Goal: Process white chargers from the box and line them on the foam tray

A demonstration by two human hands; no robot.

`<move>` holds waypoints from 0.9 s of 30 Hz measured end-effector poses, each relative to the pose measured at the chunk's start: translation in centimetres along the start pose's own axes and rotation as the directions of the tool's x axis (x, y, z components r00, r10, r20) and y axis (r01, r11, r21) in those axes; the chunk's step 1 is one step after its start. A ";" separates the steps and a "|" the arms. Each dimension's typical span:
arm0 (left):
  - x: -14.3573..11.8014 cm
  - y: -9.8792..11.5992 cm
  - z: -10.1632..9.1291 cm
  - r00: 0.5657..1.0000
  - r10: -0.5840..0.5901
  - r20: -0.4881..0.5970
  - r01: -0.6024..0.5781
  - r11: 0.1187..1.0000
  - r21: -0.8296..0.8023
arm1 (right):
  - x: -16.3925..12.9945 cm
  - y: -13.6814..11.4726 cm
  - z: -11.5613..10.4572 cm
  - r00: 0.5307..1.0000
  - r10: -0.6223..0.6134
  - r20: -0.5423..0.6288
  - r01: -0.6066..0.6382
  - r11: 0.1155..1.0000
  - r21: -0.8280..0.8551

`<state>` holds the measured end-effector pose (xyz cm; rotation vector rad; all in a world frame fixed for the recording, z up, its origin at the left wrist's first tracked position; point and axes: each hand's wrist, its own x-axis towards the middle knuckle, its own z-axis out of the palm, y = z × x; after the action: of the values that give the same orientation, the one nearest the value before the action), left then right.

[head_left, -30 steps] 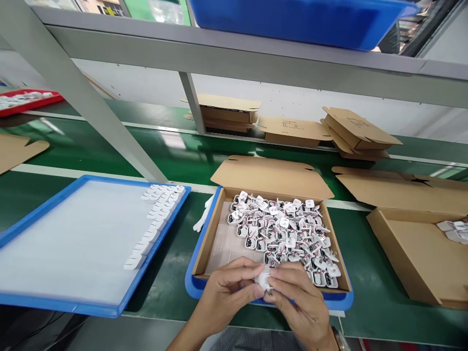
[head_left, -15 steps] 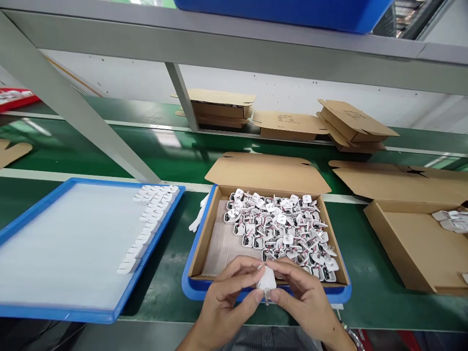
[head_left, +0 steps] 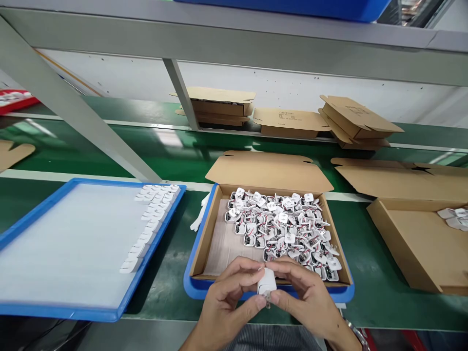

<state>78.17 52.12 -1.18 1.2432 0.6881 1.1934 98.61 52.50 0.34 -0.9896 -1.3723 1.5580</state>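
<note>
head view looks down on a green workbench (head_left: 171, 273) where both hands meet at its near edge. the left hand (head_left: 226, 304) and the right hand (head_left: 310, 302) are closed together on one small white charger plug (head_left: 266, 282), fingers pinching it from either side, its metal prongs pointing down toward the person. the plug is held just above the near rim of a blue tray (head_left: 195, 287) that carries an open cardboard box (head_left: 219, 243). inside that box, a heap of white plug parts (head_left: 283, 229) with red and black wires fills the far and right portions, while the near left corner shows bare cardboard. toward the left edge of the workbench lies a larger blue tray (head_left: 29, 219) lined in white, with a row of white covers (head_left: 148, 226) along its right side. near the right edge sits another open box (head_left: 413, 243) holding a few white pieces in its far corner. flat folded cartons (head_left: 292, 122) lie along the far edge.
</note>
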 end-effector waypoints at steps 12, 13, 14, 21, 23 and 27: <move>-0.2 -0.5 -0.2 0.998 0.004 0.055 -0.002 0.999 -0.036 | -0.2 -0.6 -0.5 0.999 -0.041 -0.013 0.039 0.992 -0.119; -0.2 -0.5 -0.2 0.998 0.005 0.055 -0.003 1.000 -0.028 | -0.2 -0.7 -0.4 0.999 -0.039 -0.014 0.037 0.992 -0.124; -0.2 -0.5 -0.1 0.999 0.003 0.047 -0.003 1.000 -0.018 | -0.2 -0.7 -0.4 0.999 -0.036 -0.015 0.034 0.991 -0.130; -0.1 -0.3 0.1 0.999 0.005 0.035 -0.005 1.000 0.015 | -0.1 -0.4 -0.3 0.998 -0.053 -0.041 0.048 0.992 -0.119; -0.2 -0.2 0.1 0.999 0.001 0.045 -0.002 0.999 0.035 | -0.2 -0.2 -0.2 0.997 -0.063 -0.050 0.057 0.992 -0.117; -0.3 -0.2 0.2 1.000 0.006 0.015 -0.007 0.998 0.068 | -0.3 -0.2 0.0 0.996 -0.075 -0.047 0.068 0.988 -0.137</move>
<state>78.29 51.84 -1.34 1.3103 0.7191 1.1738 98.79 52.20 0.51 -1.0432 -1.4767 1.3915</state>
